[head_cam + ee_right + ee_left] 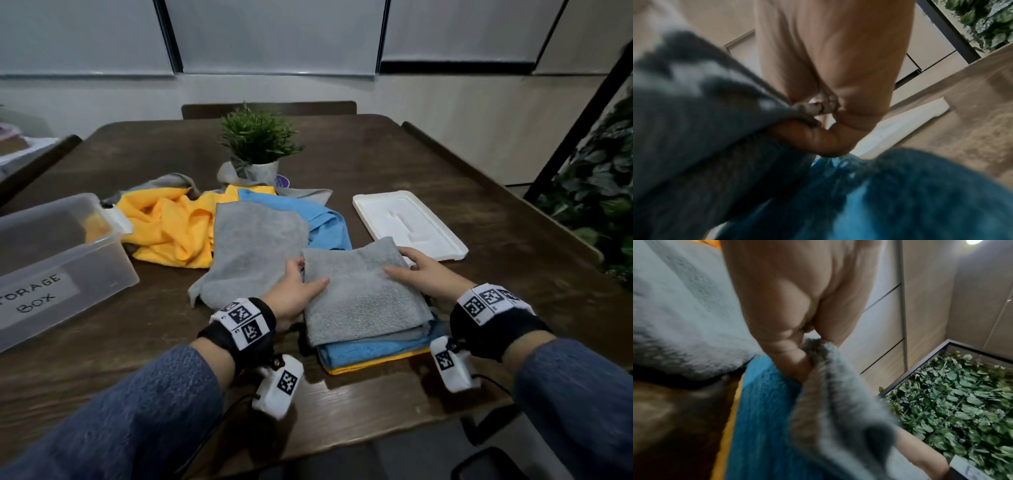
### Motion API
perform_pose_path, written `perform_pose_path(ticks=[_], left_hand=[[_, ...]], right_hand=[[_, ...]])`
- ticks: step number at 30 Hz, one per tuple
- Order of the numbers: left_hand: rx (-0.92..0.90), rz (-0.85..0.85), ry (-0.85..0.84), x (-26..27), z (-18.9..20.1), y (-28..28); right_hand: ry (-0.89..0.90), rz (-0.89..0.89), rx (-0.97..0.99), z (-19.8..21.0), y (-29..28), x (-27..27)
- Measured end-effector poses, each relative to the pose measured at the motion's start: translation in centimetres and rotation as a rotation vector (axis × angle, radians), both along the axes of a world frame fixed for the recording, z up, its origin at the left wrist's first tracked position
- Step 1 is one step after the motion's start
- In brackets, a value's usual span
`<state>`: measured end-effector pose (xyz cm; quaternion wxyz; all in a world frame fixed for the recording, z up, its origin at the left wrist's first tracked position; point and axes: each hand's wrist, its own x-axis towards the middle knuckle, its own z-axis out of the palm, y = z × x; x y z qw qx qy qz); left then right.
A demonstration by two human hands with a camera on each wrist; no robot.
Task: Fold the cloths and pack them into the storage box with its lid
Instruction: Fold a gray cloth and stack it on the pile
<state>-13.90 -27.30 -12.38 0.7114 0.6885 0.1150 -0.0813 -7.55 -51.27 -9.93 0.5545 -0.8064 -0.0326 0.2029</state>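
— While you stand behind the person, what does the head view give you?
— Both hands sit on a folded grey cloth, the top of a stack on the dark counter. Under it lie another grey layer, a folded blue cloth and a yellow one at the bottom. The left hand grips the grey cloth's left edge, thumb on top and the other fingers tucked under. The right hand does the same on the right edge.
— And the storage box?
— Well to the left of the stack, open, clear plastic, with a handwritten label. Its white lid lies flat just beyond the stack, to the right. Between box and stack sits a loose heap: an unfolded grey cloth, a crumpled yellow cloth and a blue cloth. A small potted plant stands behind the heap.
— The left wrist view?
— Left hand close up, its fingers curled against a grey cloth edge, pinching it. Blue cloth lies underneath, a strip of yellow beside it.
— The right wrist view?
— Blurred. The right hand has its fingers curled under the grey cloth, holding its edge; blue cloth lies below, and the white lid shows just past the fingers.
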Motion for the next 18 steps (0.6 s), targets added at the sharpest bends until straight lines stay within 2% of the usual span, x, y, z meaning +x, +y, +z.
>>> perform_pose_path(ticks=[7,10,12,15,17,18], left_hand=[[0.05,-0.005,-0.024,0.7,2.5,-0.1],[0.192,-0.11,0.084,-0.3,1.5,-0.5],[0.361,-0.201,0.13,-1.0,1.0,-0.4],[0.735,-0.186,0.017,-0.8,1.6,0.3],[0.838,-0.178,-0.119,-0.8,2.4,0.0],[0.872,-0.224,-0.164,-0.9,2.7,-0.3]], right_hand=[[-0.021,0.031,-0.032,1.2,-0.9,1.3],[0.023,0.058,-0.104,0.8,-1.2,1.2],[0.01,0.079,-0.206,0.3,-1.5,0.8],[-0.213,-0.003,-0.409,0.2,-1.4,0.0],[-0.392,0.02,-0.459,0.6,-0.4,-1.3],[-0.455,0.095,-0.481,0.7,0.3,-2.2]])
